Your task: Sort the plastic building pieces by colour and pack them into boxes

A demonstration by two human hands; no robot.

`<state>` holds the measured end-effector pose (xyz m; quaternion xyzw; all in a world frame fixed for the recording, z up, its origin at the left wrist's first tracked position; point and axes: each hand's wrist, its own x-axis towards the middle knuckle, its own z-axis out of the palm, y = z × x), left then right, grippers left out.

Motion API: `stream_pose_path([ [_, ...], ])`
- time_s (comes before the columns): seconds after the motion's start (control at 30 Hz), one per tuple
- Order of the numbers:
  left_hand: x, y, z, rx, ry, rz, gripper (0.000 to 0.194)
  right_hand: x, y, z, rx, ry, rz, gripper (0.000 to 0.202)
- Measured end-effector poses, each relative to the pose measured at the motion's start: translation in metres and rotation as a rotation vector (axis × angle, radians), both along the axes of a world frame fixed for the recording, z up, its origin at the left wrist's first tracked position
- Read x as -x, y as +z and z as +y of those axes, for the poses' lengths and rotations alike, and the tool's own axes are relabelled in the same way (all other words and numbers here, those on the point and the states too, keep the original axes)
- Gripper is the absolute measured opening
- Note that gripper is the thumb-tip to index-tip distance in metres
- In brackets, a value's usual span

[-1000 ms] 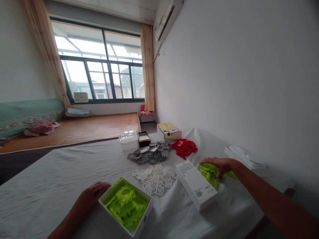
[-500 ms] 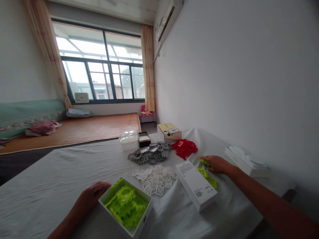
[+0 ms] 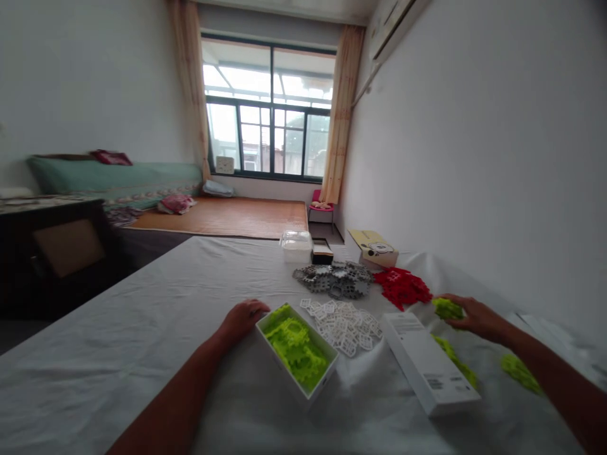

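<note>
In my right hand point(image 3: 474, 319) is a small clump of lime-green plastic building pieces point(image 3: 447, 308), pinched between the fingers above the cloth. More lime-green pieces point(image 3: 455, 360) lie under it behind a long white box, and another heap point(image 3: 519, 373) is partly covered by my forearm. My left hand point(image 3: 245, 319) is closed at the far left corner of an open white box point(image 3: 327, 376), its fingers against the edge. Toothed lime-green pieces point(image 3: 296, 344) fill much of that box. White lattice squares point(image 3: 346, 325) are piled just beyond it.
The closed long white box point(image 3: 429, 363) stands right of the white squares. Grey pieces point(image 3: 334, 279) and red pieces point(image 3: 403, 287) lie farther back. Behind them are a clear plastic container point(image 3: 296, 246), a small black box point(image 3: 322, 253) and a yellow box point(image 3: 377, 246).
The view has swung left, so everything appears farther right. My right hand has lifted the green clump off the heap; my left hand stays at the box corner.
</note>
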<state>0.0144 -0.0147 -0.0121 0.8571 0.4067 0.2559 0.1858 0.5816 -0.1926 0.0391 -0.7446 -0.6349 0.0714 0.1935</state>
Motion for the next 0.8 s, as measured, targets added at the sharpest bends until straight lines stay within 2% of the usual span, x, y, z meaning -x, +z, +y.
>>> stream_pose_path([
  [0.07, 0.000, -0.002, 0.000, -0.029, -0.004, 0.028, 0.028, 0.042, 0.025, 0.014, -0.001, 0.092, 0.037, 0.057],
  [0.13, 0.000, -0.003, -0.001, -0.044, -0.008, 0.051, 0.027, 0.106, 0.048, 0.025, -0.009, 0.193, 0.098, 0.057],
  [0.2, 0.000, -0.003, -0.002, -0.053, -0.008, 0.066, 0.027, 0.180, 0.061, 0.032, 0.030, 0.439, 0.154, 0.052],
  [0.3, 0.000, -0.003, -0.005, -0.061, -0.010, 0.073, 0.026, 0.277, 0.063, 0.036, 0.019, 0.661, 0.204, 0.046],
  [0.37, 0.001, -0.003, -0.005, -0.070, -0.015, 0.073, 0.026, 0.314, 0.056, 0.039, 0.028, 0.726, 0.198, 0.047],
  [0.43, 0.001, -0.005, -0.005, -0.080, -0.017, 0.074, 0.026, 0.329, 0.049, 0.042, 0.041, 0.751, 0.164, 0.045],
  [0.57, 0.000, -0.009, -0.002, -0.091, -0.013, 0.080, 0.026, 0.325, 0.039, 0.055, 0.061, 0.727, 0.157, 0.026],
  [0.67, 0.000, -0.011, -0.001, -0.097, -0.020, 0.086, 0.026, 0.325, 0.028, 0.069, 0.079, 0.706, 0.235, 0.022],
  [0.8, 0.000, -0.010, -0.002, -0.097, -0.026, 0.086, 0.026, 0.335, 0.017, 0.083, -0.072, 0.614, 0.227, 0.018],
])
